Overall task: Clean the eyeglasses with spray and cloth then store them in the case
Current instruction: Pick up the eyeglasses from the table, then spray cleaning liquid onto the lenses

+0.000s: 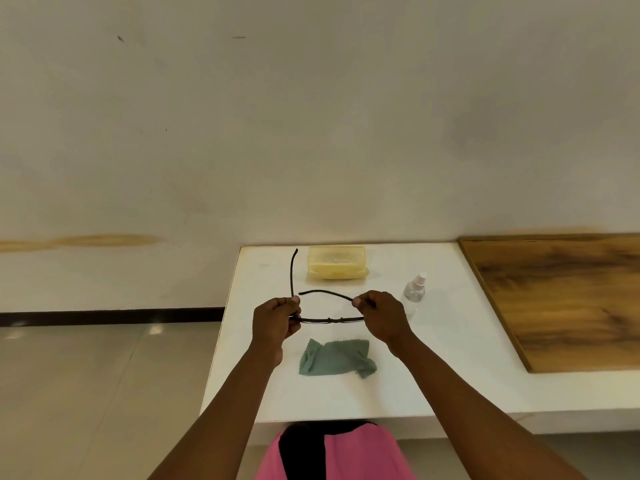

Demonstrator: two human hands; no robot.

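A: Green cloth (337,358) lies nearest me on the table (450,375); is wiping finished?

B: I judge so. Left hand (275,320) and right hand (379,315) pinch the eyeglasses (329,319), one temple folding; closed yellow case (336,262) waits beyond.

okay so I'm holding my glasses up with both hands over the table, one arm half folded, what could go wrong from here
1. Your right hand is folding one temple of the eyeglasses while the left hand grips the other hinge; forcing it could strain the thin frame.
2. The yellow case looks closed, so you would likely need to free a hand to open it.
3. The spray bottle stands right beside your right hand; a sideways move could topple it.
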